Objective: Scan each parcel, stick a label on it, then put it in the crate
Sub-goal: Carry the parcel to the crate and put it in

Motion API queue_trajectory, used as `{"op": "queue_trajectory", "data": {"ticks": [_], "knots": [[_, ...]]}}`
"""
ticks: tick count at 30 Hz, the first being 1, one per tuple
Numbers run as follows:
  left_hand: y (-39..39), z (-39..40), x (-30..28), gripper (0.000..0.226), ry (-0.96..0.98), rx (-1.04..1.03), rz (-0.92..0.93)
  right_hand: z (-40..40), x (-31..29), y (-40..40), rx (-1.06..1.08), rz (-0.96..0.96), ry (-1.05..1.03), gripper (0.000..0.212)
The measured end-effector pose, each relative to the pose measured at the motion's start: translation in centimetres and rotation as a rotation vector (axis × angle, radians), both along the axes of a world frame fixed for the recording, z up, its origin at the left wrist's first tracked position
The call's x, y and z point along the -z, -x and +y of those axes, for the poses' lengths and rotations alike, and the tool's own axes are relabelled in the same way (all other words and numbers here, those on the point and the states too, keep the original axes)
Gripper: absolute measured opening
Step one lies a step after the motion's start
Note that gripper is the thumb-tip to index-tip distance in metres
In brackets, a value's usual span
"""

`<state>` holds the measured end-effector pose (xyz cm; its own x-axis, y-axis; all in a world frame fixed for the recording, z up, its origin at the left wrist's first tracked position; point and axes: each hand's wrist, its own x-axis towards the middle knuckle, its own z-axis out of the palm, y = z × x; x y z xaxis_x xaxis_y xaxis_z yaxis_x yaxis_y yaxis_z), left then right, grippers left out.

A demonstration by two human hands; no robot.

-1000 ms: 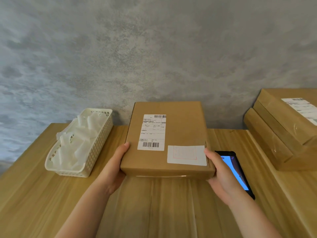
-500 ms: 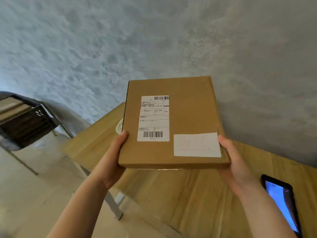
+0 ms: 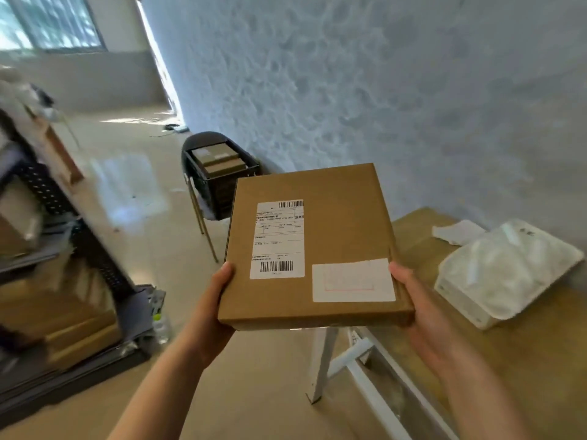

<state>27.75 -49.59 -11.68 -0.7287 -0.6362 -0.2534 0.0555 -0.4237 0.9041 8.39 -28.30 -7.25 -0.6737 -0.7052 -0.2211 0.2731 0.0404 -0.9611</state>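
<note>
Cardboard parcel (image 3: 317, 246) is held in mid-air, off the tabletop (image 3: 514, 350), flat side up and roughly level. Status: parcel top carries a printed shipping label w/ barcodes (image 3: 277, 239) plus a second white label (image 3: 353, 280) stuck near the front right corner, so the labelling step looks done; scan step can't be confirmed from this view. Remaining, by judgement: carry parcel to the black crate (image 3: 219, 173), which sits on a chair by the wall, ahead and left of the parcel and well apart from it, then set it in. Crate already contains several cardboard parcels, stacked; headroom appears adequate but is hard to judge. Grip state: left hand (image 3: 212, 308) grips the front left edge, thumb on top, fingers under and hidden; right hand (image 3: 421, 309) grips the front right edge the same way, thumb just beside the white label. Both hands sit at the near corners, so most of the parcel extends fwd beyond the grip. White basket (image 3: 505, 271) rests on the tabletop at right, not involved.
</note>
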Motion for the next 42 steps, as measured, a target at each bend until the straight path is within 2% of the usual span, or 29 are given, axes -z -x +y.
{"op": "queue_trajectory", "data": {"ticks": [3,8,14,18,22,28,36,42], "knots": [[-3.5,-5.7,0.7,0.049,-0.021,-0.080,-0.038,-7.7,2.1,-2.0,-0.088,-0.053,-0.025,0.044],[-7.5,-13.8,2.3,0.050,-0.060,-0.196,-0.106,-18.2,5.0,-4.0,-0.216,-0.085,-0.048,0.038],[-7.4,-22.6,4.6,0.053,-0.117,-0.318,-0.140,-29.5,7.1,-1.9,-0.346,-0.088,-0.073,0.038],[-3.9,-29.7,6.3,0.041,-0.140,-0.377,-0.161,-37.6,8.7,1.9,-0.365,-0.098,-0.094,0.037],[1.4,-37.4,7.0,0.049,-0.187,-0.371,-0.166,-46.2,9.5,7.6,-0.394,-0.136,-0.123,0.039],[9.1,-48.1,7.4,0.044,-0.219,-0.371,-0.181,-57.6,9.7,15.6,-0.429,-0.152,-0.197,0.042],[17.7,-62.7,11.5,0.048,-0.240,-0.252,-0.366,-71.3,12.9,24.9,-0.408,-0.137,-0.365,0.041],[23.9,-74.5,13.6,0.051,-0.227,-0.298,-0.438,-83.6,15.3,31.4,-0.354,-0.098,-0.464,0.043]]}}
